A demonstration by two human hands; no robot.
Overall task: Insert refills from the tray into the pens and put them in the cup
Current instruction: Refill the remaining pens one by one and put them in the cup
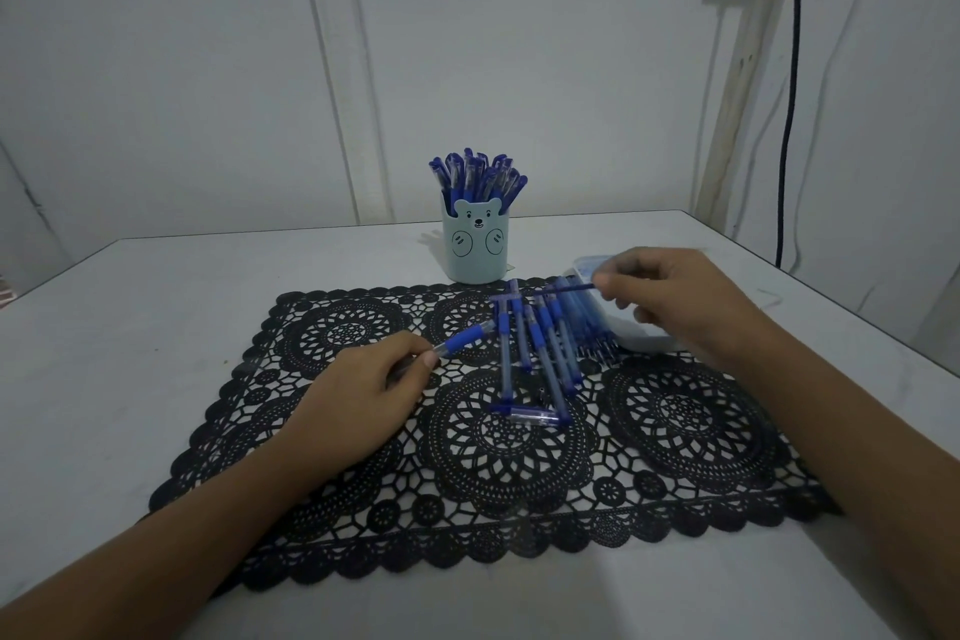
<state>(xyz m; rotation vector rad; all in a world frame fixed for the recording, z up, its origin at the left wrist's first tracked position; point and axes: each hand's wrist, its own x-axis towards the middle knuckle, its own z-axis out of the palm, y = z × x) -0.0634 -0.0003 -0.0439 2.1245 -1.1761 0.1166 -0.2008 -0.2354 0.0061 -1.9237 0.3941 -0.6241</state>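
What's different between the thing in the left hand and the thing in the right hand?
The pen in the left hand is thick, with a blue grip; the refill in the right hand is a thin plain rod. The pen slants up to the right over the mat; the refill lies nearly level above the loose pens. Both are blue, each held at one end.

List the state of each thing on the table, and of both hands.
Cup: upright, full of pens.
Left hand: grips a pen barrel.
Right hand: pinches a refill.
Tray: on the table, holding refills.
Loose pens: lying on the mat.
Cap: off, lying on the mat.
Mat: flat on the table.
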